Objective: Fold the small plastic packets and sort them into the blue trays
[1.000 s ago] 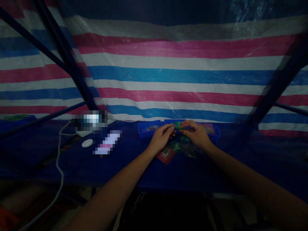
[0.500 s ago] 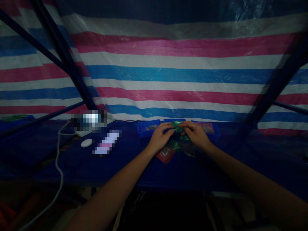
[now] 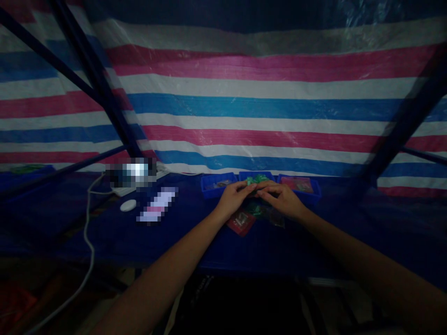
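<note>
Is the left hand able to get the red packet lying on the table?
Probably yes. The red packet lies on the blue table just below the left hand, with nothing over it. But that hand's fingertips look busy by the middle blue tray.

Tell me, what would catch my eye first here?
The striped tarp in pink, white and blue fills the whole back. Below it, on the dark blue table, the left hand and right hand meet over small green packets by a row of blue trays. A red packet lies under the left wrist.
</note>
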Tool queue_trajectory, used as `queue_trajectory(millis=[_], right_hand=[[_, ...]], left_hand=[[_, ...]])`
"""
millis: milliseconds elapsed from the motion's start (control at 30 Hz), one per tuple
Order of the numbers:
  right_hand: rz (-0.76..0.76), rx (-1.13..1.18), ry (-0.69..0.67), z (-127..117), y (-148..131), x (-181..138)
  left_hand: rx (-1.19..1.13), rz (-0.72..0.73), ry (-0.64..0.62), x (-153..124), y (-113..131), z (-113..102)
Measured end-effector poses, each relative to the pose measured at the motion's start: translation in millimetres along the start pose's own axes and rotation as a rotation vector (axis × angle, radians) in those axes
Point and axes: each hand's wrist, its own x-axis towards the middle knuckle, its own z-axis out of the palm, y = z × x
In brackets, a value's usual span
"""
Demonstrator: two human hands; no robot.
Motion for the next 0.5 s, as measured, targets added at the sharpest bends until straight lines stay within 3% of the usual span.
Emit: queue_trajectory(millis=[100,267,500], right_hand=[[0.021,0.027,0.063,0.9,0.2,0.0],[0.099,0.016,0.27,2.5,4.6,0.9],[0.264,0.338,0.13,10.5,26.7,2.7]], left_hand=[[-0.078,-0.078,0.052,3.5,-9.6,-1.0],[-0.159,-0.04,0.045,4.4,-11.3,-0.6],[-0.181,0.001,0.0,3.3,-8.8,-0.4]])
